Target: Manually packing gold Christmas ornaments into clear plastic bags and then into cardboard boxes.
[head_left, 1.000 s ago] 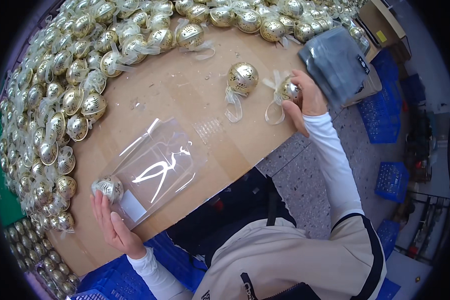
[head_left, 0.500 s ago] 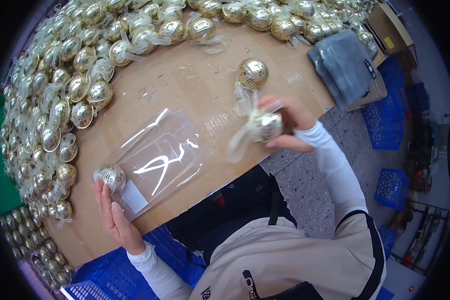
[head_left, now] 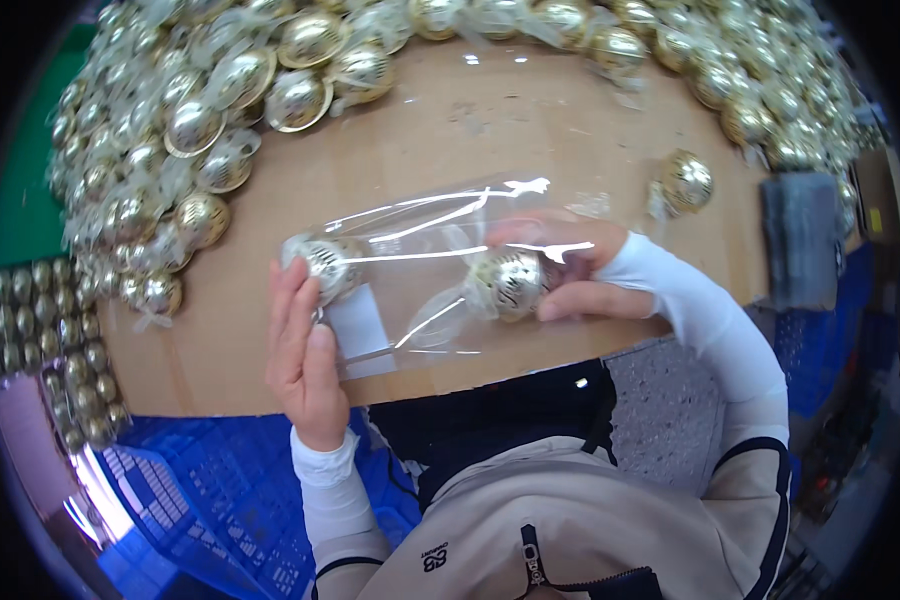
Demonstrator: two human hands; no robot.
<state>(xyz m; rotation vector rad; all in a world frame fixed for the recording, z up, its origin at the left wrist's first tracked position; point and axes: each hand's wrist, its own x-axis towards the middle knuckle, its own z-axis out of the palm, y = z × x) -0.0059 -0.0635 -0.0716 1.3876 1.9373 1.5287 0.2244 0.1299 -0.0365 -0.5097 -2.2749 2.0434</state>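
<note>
A clear plastic bag (head_left: 415, 225) stretches between my two hands over the cardboard-covered table. At its left end lies a pale gold ball ornament (head_left: 332, 268), seen through the plastic, with a white card (head_left: 360, 322) beside it. My left hand (head_left: 308, 355) grips that end, fingers along the ball and thumb against the bag. My right hand (head_left: 595, 275) has reached in at the other end, closed on a second gold ball ornament (head_left: 515, 284) with dark printed markings. That ball's sheer ribbon (head_left: 445, 312) trails leftward inside the bag. Glare on the plastic partly hides the right fingers.
Many ribboned gold balls (head_left: 300, 100) are heaped along the table's far and left edges. One loose ball (head_left: 688, 182) rests at the right, near a stack of grey plastic bags (head_left: 802, 235). Blue crates (head_left: 240, 500) stand below the table's near edge.
My right hand has brought its ball leftward into the bag's open end. The bag has turned more level. The view has swung right, shifting the whole table in it.
</note>
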